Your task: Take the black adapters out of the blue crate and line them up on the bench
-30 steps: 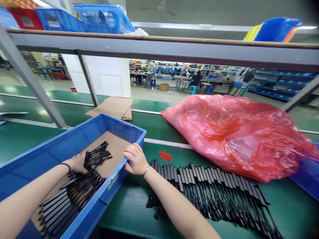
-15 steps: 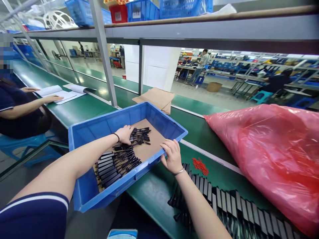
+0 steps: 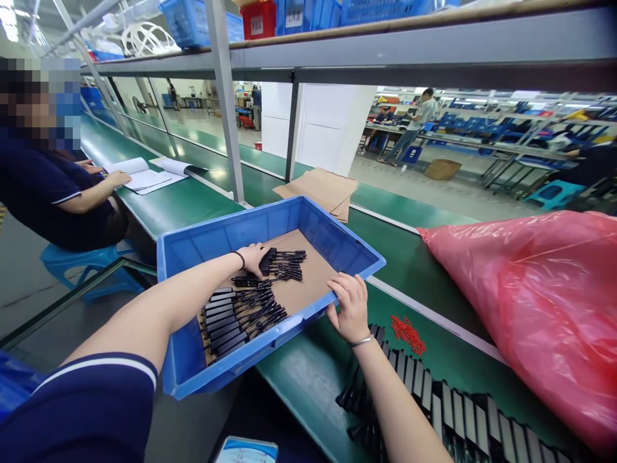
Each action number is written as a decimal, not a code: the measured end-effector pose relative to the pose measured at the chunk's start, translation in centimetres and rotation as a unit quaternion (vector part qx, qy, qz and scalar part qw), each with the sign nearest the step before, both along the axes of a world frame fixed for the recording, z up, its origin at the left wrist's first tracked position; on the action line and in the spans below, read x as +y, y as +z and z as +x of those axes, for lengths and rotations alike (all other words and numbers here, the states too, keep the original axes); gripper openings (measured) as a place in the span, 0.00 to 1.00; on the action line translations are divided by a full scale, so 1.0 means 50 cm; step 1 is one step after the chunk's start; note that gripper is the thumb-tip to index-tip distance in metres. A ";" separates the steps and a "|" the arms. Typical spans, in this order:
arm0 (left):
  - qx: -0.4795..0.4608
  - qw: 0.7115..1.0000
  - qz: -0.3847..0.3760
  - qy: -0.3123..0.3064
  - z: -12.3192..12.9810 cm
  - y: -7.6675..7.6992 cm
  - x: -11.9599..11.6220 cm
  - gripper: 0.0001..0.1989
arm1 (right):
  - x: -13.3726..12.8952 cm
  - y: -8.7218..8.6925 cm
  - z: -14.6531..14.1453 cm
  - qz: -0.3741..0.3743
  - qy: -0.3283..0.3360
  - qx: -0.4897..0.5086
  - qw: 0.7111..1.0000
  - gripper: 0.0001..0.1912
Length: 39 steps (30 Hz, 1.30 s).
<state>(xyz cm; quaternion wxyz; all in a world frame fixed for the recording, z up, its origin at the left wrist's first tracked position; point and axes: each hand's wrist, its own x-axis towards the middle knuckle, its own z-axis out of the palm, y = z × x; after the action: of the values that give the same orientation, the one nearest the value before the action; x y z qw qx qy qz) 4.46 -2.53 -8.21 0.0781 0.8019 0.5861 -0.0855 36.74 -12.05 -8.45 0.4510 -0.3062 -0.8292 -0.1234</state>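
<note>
A blue plastic bin (image 3: 270,360) tilts at the edge of the green bench, lined with brown cardboard (image 3: 315,257). My left hand (image 3: 254,258) reaches inside, its fingers curled over the block ends of a bundle of black cabled parts (image 3: 286,263). Closer to me in the bin, a fanned row of the same slim black parts (image 3: 231,318) lies side by side. My right hand (image 3: 349,305) grips the bin's right rim, fingers over the edge and thumb below. Beneath my right forearm, more black parts (image 3: 427,379) lie in a long row on the bench.
Small red pieces (image 3: 407,334) lie beside the row. A large pink plastic bag (image 3: 544,283) covers the right side. Brown cardboard sheets (image 3: 321,191) rest behind the bin, near a metal post (image 3: 226,109). A co-worker (image 3: 53,167) sits at left with papers (image 3: 149,177).
The view has swung left, so everything appears shifted right. My left hand stays at the bundle inside the bin, and my right hand keeps its grip on the rim.
</note>
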 end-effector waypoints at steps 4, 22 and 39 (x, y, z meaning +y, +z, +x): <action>0.009 1.000 -0.009 -0.021 -0.005 0.000 0.002 0.61 | 0.000 -0.001 0.001 -0.004 0.001 0.003 1.000 0.23; 0.012 0.998 -0.054 -0.039 -0.002 0.013 -0.001 0.58 | -0.003 0.005 0.000 0.004 0.001 -0.001 1.000 0.21; -0.012 0.996 0.000 -0.090 -0.007 -0.001 0.002 0.53 | -0.003 0.003 0.001 -0.006 0.005 -0.002 1.000 0.21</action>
<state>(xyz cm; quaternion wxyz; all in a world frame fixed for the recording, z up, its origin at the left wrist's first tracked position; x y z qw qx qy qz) 4.09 -2.44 -8.28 0.0774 0.8525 0.5103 -0.0829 36.81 -12.19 -8.30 0.4484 -0.3048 -0.8321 -0.1170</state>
